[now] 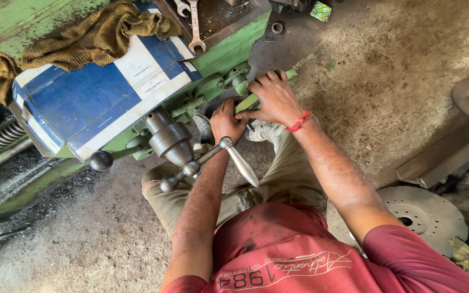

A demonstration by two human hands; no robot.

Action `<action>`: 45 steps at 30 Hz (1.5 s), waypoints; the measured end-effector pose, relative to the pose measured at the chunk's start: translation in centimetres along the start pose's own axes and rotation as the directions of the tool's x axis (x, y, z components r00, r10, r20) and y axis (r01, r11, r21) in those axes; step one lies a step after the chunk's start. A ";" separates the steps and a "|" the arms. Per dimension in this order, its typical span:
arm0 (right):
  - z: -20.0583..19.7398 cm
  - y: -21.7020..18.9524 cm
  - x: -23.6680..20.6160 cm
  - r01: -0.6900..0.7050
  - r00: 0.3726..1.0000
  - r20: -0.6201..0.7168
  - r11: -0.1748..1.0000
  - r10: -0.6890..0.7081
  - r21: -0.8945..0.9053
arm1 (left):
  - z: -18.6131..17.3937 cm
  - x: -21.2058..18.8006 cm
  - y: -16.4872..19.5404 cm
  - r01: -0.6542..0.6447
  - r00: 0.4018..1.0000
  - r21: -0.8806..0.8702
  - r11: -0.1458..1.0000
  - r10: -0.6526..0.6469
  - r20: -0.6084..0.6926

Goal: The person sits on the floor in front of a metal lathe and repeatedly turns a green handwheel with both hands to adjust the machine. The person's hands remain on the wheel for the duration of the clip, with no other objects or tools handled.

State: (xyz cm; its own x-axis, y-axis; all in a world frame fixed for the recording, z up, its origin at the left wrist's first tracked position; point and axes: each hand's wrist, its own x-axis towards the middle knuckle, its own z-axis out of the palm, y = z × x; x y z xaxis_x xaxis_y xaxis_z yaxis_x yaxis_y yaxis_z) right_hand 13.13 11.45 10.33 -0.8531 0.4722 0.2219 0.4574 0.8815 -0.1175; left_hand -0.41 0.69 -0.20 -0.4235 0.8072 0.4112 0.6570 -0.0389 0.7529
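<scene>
A: What lies nearest the camera?
B: A red printed shirt [294, 255]. Above it, at 12 o'clock, both hands meet on a green painted metal lever [247, 102] of the green machine [229, 43].
A: Finger state?
B: Right hand [274, 97] fingers clamp the lever; left hand [227, 120] fingers curl closed beside it, at 8 o'clock.
A: Surroundings?
B: A steel handwheel handle [241, 164] at 6 o'clock.

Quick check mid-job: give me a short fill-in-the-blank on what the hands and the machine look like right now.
1. Both hands, left hand and right hand, grip a ____ lever on the machine.
2. The band on the right wrist is ____.
3. A brown ____ lies draped over the blue cover.
4. The wrenches lie on ____ of the machine.

Missing words: green; red; cloth; top
</scene>
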 end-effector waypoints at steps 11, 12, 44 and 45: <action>0.3 -0.3 0.1 -0.013 1.000 0.017 1.000 0.014 -0.022 | 0.2 -0.2 -0.5 0.023 1.000 0.030 0.999 -0.023 0.015; 0.3 -0.3 0.2 -0.013 1.000 0.021 1.000 0.014 -0.021 | 0.2 -0.2 -0.6 0.026 1.000 0.038 0.999 -0.026 0.014; 0.6 -1.0 0.3 -0.016 1.000 0.005 1.000 0.016 -0.019 | 0.2 -0.7 -1.0 0.035 0.999 -0.007 0.999 -0.035 -0.012; 0.7 -1.0 0.2 -0.017 1.000 0.006 1.000 0.017 -0.022 | 0.2 -0.7 -1.0 0.035 0.999 -0.008 0.999 -0.035 -0.019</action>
State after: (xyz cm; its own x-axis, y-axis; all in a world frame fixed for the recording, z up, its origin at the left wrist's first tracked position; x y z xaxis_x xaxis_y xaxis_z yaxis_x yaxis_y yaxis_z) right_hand 12.29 10.64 9.87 -0.8464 0.4875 0.2145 0.4774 0.8730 -0.1004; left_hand -0.62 0.27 -1.35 -0.4581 0.7968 0.3940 0.6368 -0.0150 0.7709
